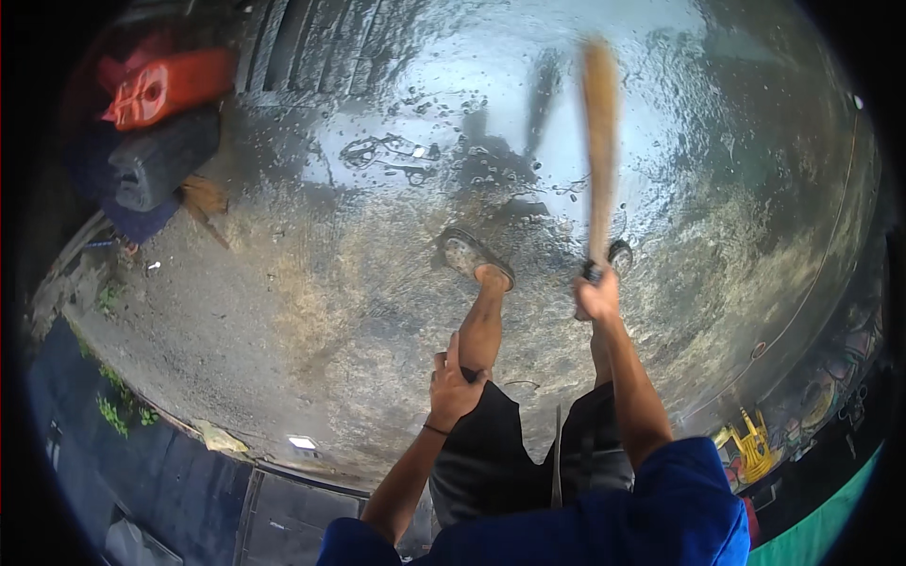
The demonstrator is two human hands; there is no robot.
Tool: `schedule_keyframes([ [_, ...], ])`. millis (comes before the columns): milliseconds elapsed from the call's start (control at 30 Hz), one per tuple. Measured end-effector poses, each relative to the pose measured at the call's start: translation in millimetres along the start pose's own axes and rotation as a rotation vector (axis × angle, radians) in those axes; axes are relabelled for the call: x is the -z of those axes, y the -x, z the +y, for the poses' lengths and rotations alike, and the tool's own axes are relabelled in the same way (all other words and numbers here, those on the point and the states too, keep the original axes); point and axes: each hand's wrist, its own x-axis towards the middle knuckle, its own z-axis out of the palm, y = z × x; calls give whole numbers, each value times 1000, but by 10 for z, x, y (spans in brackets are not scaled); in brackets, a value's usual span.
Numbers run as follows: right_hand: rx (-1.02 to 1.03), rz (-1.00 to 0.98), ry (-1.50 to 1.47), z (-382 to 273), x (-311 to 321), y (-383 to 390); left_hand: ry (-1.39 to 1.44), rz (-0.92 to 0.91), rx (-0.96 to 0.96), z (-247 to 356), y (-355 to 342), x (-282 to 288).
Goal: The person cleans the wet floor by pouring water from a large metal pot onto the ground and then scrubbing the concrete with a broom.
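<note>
My right hand (pixel 597 294) is closed around the dark grip of a hand broom (pixel 601 141), whose long brown bristle bundle points away from me. The bristles are smeared by motion, and I cannot tell whether their tip touches the wet concrete floor (pixel 377 292). Against my left knee lies my left hand (pixel 455 389), fingers apart and holding nothing. My left sandal (pixel 469 257) stands on the floor ahead. The right shoe (pixel 619 255) is partly hidden behind my hand and the broom.
At the far left, a red container (pixel 170 90) sits above a dark grey one (pixel 165 160), beside a tan brush-like bundle (pixel 203 196). Water covers the far floor, near a slatted grate (pixel 307 47). A yellow object (pixel 752 448) is at the near right; a thin cord (pixel 821 278) runs along the right.
</note>
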Motion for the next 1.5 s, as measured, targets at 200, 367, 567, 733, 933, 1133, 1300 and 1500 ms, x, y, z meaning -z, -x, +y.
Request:
schedule_keyframes([
  [200,-384,84,-523,825,-1043,-310,-29,-16,49,-263,52,31],
  [367,-528,-207,-202,743,-2930,-980,55,-173,-154,64,-141,-407],
  [567,-269,-484,-168,-1717,-3803,525,-56,11,-290,-738,208,-506],
  [733,-282,-700,-324,-1949,-2870,931,-88,13,-130,-1015,166,-681],
  [933,-49,-149,-150,-468,-1133,414,-145,-90,113,-212,109,-386],
  [1133,-204,-98,-666,-550,-1725,-876,-171,-83,82,-145,108,-422],
  [1300,-257,-380,26,-1667,-3020,-195,-234,-100,117,-364,219,-560],
  [1500,-130,-691,29,-2162,-2363,243,-236,-33,0,-634,165,-797],
])
